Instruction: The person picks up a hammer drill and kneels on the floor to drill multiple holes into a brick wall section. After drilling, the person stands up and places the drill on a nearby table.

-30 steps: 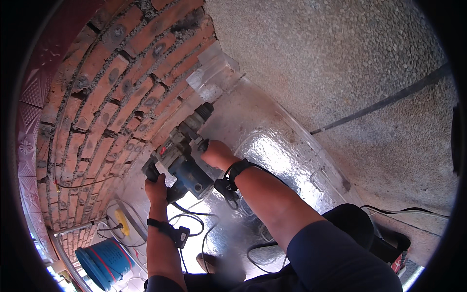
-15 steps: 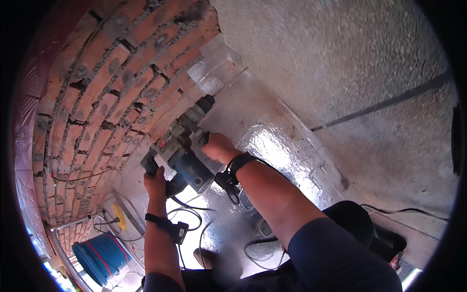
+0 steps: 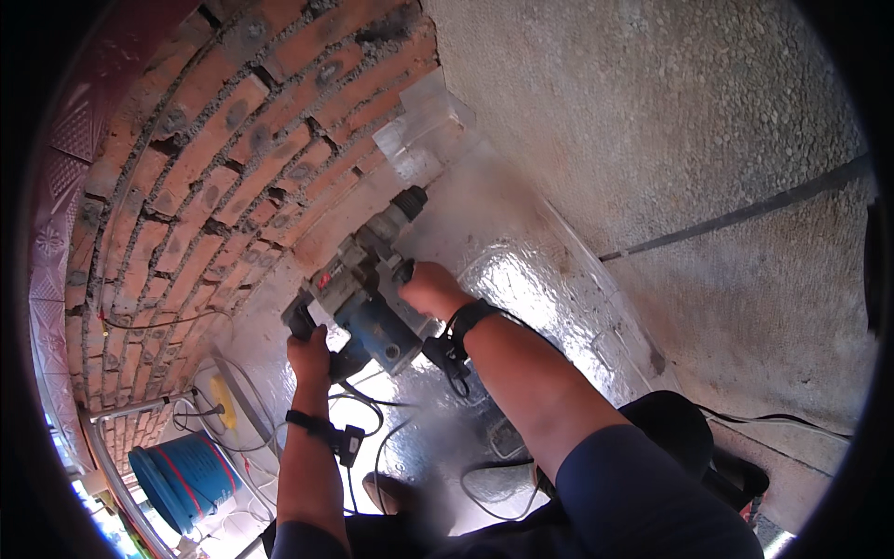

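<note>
A blue and grey rotary hammer drill (image 3: 376, 328) is held in both my hands over the floor, its black chuck (image 3: 409, 201) pointing up and right toward the wall corner. My left hand (image 3: 308, 356) wraps round the black rear handle at the tool's lower left. Around the side handle, near the tool's middle, my right hand (image 3: 434, 290) is closed. Black straps with small devices circle both wrists. The drill's black cable (image 3: 365, 399) loops down below the motor. Whether a bit touches the wall cannot be made out.
On the left rises a bare brick wall (image 3: 216, 168); a rough grey wall (image 3: 670, 121) stands on the right. Wet-looking clear sheeting (image 3: 507, 279) covers the floor. A blue bucket (image 3: 182, 480) stands by a metal frame (image 3: 140, 407) at lower left. Cables lie near my feet.
The drill and both hands appear slightly further right in the picture, and the walls have shifted too as my view turned a little. Both grips stay the same.
</note>
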A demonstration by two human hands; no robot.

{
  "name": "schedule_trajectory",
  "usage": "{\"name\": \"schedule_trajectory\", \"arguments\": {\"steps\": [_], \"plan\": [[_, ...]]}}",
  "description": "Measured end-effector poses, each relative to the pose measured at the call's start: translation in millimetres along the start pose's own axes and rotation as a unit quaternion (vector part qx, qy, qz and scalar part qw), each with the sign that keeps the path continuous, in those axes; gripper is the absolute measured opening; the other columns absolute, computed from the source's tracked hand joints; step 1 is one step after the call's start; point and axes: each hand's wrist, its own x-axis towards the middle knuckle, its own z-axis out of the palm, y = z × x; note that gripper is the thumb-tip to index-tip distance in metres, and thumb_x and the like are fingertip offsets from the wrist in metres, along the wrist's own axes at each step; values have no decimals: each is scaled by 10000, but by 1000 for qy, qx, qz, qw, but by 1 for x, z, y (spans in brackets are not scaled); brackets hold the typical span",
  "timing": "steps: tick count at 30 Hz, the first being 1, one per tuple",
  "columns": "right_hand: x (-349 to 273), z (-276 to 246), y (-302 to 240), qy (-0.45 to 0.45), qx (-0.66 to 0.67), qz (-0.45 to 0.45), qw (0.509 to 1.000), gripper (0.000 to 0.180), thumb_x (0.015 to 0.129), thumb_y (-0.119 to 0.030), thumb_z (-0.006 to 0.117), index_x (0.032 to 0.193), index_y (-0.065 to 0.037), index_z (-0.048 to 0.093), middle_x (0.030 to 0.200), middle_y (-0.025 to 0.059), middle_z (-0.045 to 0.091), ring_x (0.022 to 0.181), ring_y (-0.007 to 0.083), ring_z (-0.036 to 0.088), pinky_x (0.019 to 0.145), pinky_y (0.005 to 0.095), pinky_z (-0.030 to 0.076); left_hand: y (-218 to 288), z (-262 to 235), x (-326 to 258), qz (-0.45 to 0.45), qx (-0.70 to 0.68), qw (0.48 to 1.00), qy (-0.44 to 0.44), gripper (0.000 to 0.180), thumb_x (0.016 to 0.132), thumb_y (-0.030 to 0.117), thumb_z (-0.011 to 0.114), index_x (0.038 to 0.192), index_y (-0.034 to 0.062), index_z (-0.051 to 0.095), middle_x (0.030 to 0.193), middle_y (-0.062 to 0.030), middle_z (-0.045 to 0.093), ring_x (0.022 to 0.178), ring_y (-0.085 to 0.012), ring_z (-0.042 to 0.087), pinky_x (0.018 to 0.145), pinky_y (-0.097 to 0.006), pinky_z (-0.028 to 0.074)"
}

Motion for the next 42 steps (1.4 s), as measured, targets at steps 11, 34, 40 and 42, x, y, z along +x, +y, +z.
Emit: {"name": "schedule_trajectory", "arguments": {"steps": [11, 34, 40, 42], "plan": [[21, 12, 26, 35, -15, -7, 999, 220, 737, -210, 603, 807, -2, 623, 620, 161, 623, 570, 296, 644, 580, 400, 513, 1, 12, 5, -25, -38, 999, -23, 364, 745, 234, 724, 893, -64, 577, 774, -103, 608, 680, -186, 553, 603, -360, 456], [38, -2, 22, -4, -15, 7, 1000, 226, 716, -216, 592, 786, -4, 621, 621, 147, 629, 557, 299, 637, 561, 394, 502, 27, 17, 5, -2, -22, 1000, -15, 387, 728, 233, 725, 901, -77, 572, 799, -161, 641, 664, -238, 608, 613, -389, 478], [29, -1, 20, 29, -7, 4, 1000, 208, 720, -201, 584, 772, -2, 613, 606, 155, 619, 536, 299, 629, 537, 397, 493, 13, 22, 4, -2, -11, 1000, -6, 369, 737, 232, 720, 876, -70, 560, 784, -146, 627, 692, -234, 603, 626, -387, 477], [31, -1, 26, 35, -1, 4, 999, 212, 722, -199, 586, 767, 6, 610, 603, 159, 617, 536, 301, 629, 540, 397, 493, 15, 25, 4, -23, -32, 999, -16, 374, 737, 228, 719, 890, -74, 560, 802, -151, 627, 708, -233, 604, 631, -384, 477]]}}
